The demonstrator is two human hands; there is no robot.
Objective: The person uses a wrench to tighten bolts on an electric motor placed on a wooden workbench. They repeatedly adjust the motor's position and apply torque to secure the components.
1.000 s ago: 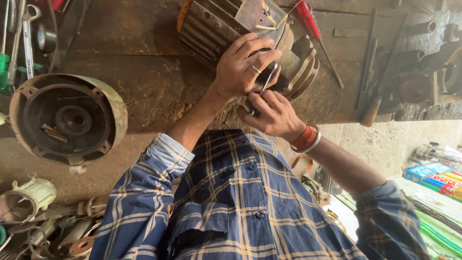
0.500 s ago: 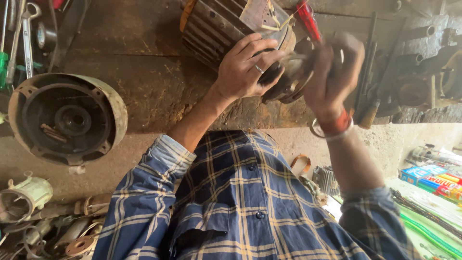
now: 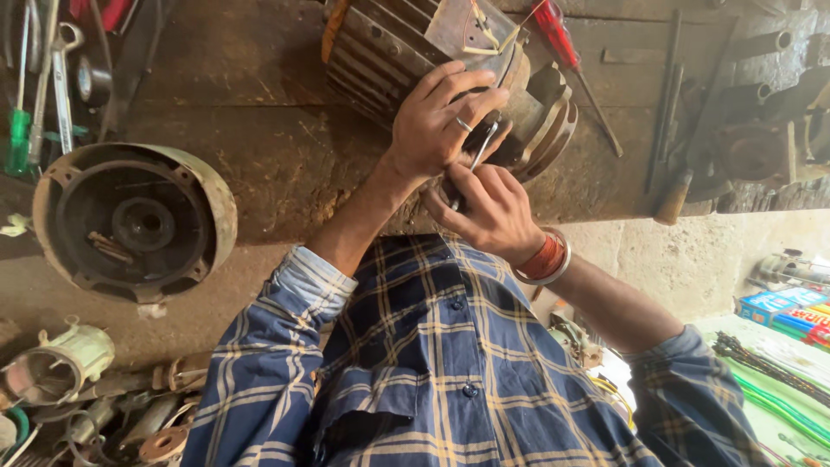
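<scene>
Showing the head view, with the scene appearing upside down: a finned electric motor housing (image 3: 406,52) lies on its side on a worn wooden workbench (image 3: 242,112) at upper centre of the frame. The left hand (image 3: 437,121), wearing a ring, rests curled on the motor's open end, fingers narrowly bent. The right hand (image 3: 488,212), just below and touching the left, pinches a thin metal tool (image 3: 481,149) whose tip points into the motor opening; a red-and-silver bangle (image 3: 545,259) circles that wrist. A red-handled screwdriver (image 3: 571,65) lies just right of the motor. A detached round end cover (image 3: 134,220) sits at centre left, well apart from the hands. Spanners (image 3: 59,86) and a green-handled screwdriver (image 3: 17,138) lie at upper left. Small metal parts (image 3: 60,367) fill the lower left corner.
</scene>
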